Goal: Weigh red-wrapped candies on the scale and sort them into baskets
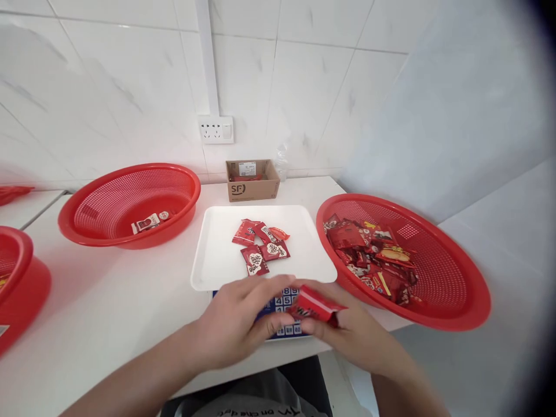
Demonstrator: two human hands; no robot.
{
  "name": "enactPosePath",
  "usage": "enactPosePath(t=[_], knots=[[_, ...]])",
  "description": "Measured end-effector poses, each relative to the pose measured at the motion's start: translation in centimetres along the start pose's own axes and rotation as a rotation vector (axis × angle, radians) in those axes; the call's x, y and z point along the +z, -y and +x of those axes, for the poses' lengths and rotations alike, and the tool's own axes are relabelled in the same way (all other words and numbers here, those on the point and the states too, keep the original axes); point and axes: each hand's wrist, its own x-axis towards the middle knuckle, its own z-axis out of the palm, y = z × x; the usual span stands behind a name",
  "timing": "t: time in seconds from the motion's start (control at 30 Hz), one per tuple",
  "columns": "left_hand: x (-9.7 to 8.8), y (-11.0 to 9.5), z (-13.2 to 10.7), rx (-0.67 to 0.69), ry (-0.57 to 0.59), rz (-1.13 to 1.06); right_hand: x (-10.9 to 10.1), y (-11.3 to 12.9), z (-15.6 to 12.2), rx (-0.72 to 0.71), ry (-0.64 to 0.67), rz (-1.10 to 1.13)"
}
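My right hand (pixel 351 333) is closed on a red snack packet (pixel 316 306), held low over the front of a scale's keypad (pixel 286 301). My left hand (pixel 237 324) meets it from the left, fingers stretched toward the packet's end and touching it. Just beyond lies the scale's white tray (pixel 217 255) with several small red packets (pixel 260 243) in its middle. To the right stands a red mesh basket (pixel 438 289) piled with red packets (pixel 373 255).
Another red mesh basket (pixel 130 202) at the back left holds a couple of packets (pixel 150 222). A further red basket (pixel 17 278) sits at the left edge. A small cardboard box (pixel 252 180) stands against the tiled wall below a socket (pixel 216 129). The white counter (pixel 108 313) ends near my body.
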Motion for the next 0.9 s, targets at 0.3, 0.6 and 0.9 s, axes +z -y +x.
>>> enactPosePath(t=[0.3,0.6,0.9], knots=[[-2.4,5.3,1.9,-0.018,0.415,0.307,-5.2,-6.9,-2.9,0.401,-0.694,-0.155],[-2.0,5.2,1.8,-0.104,0.472,0.529,-4.5,-6.4,-2.5,0.352,-0.784,-0.041],[-1.5,6.3,4.0,-0.181,0.458,0.645,-5.4,-7.1,-2.8,0.364,-0.665,-0.229]])
